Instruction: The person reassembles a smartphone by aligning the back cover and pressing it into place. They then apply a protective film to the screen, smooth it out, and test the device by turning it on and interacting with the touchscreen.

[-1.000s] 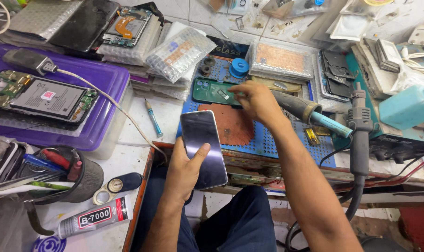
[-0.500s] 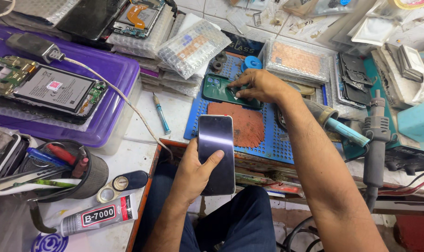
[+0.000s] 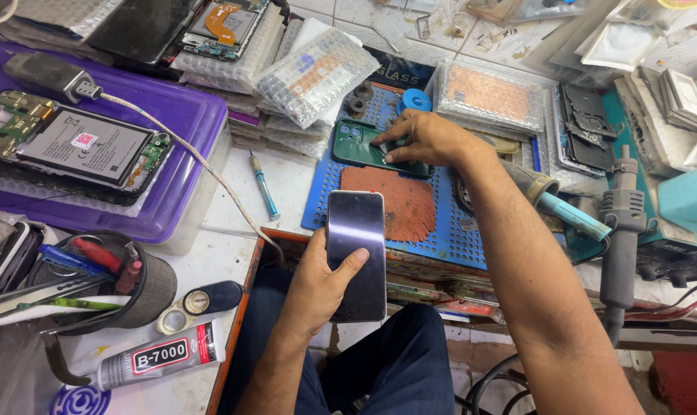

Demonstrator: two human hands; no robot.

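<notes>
Cluttered white counter (image 3: 210, 261), purple tray (image 3: 187, 123) at its left edge with an opened phone inside. Blue perforated mat (image 3: 440, 230) near the front edge, bearing a rust-red pad (image 3: 398, 201) and a dark green back cover (image 3: 364, 144). Right hand (image 3: 429, 138) pressing fingertips onto that cover, not clasping it. Left hand (image 3: 325, 280) grasping a dark, glossy smartphone (image 3: 356, 253) upright, off the front edge over the lap, thumb across its screen. Glue tube (image 3: 160, 357) at the front left corner.

We've got bright, even light here, shadows are soft. There's a pale glare streak on the dark phone screen (image 3: 356, 253). Focus looks sharp around it, though we see things bending a bit toward the frame corners.
</notes>
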